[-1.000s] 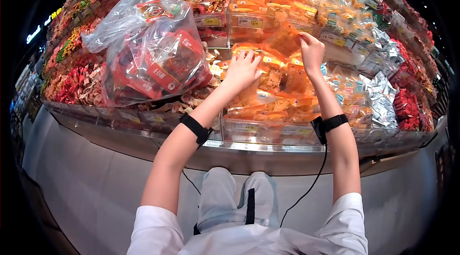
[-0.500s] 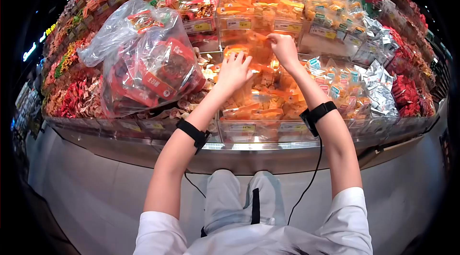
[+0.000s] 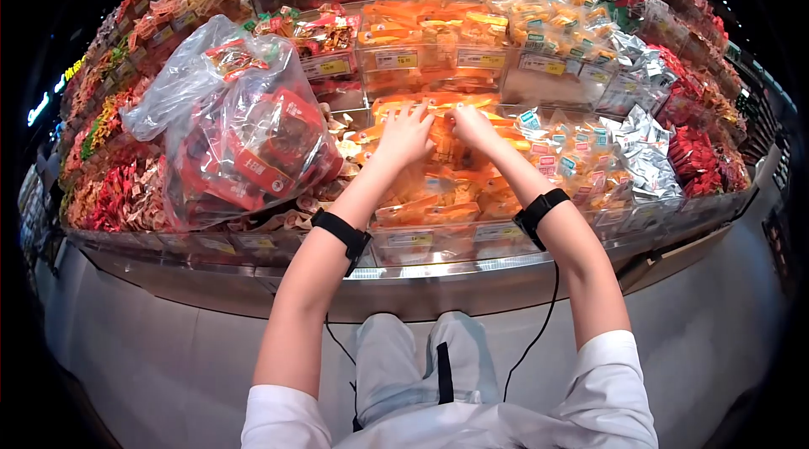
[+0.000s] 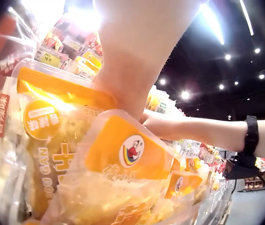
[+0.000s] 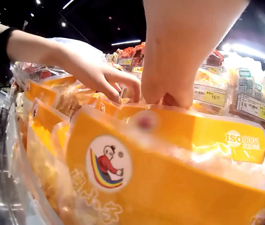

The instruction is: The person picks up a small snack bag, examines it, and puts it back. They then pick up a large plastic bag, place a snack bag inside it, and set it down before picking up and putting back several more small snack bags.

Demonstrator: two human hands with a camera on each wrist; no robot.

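Orange-and-clear snack packets [image 3: 438,188] fill a bin in the middle of the display, seen from above. My left hand [image 3: 407,135] rests on the packets at the bin's left side, fingers spread and slightly bent. Just to its right, my right hand [image 3: 474,124] pinches the top edge of an orange packet with its fingers curled. From the right wrist, my left hand [image 5: 102,79] appears close beside it, and a large orange packet [image 5: 170,136] hides part of the fingers. My right hand [image 4: 158,124] also shows past the packets in the left wrist view.
Left of my arms, a big clear plastic bag [image 3: 244,129] full of red packets lies on the display. Clear packets with blue and red labels [image 3: 565,145] and silver packets [image 3: 645,150] sit to the right. Price tags [image 3: 396,61] line the tier behind; a metal edge [image 3: 447,270] runs along the front.
My right hand has moved left and down into the bin with the orange packet, ending beside my left hand. The left hand stays over the packets. The head view has shifted slightly.
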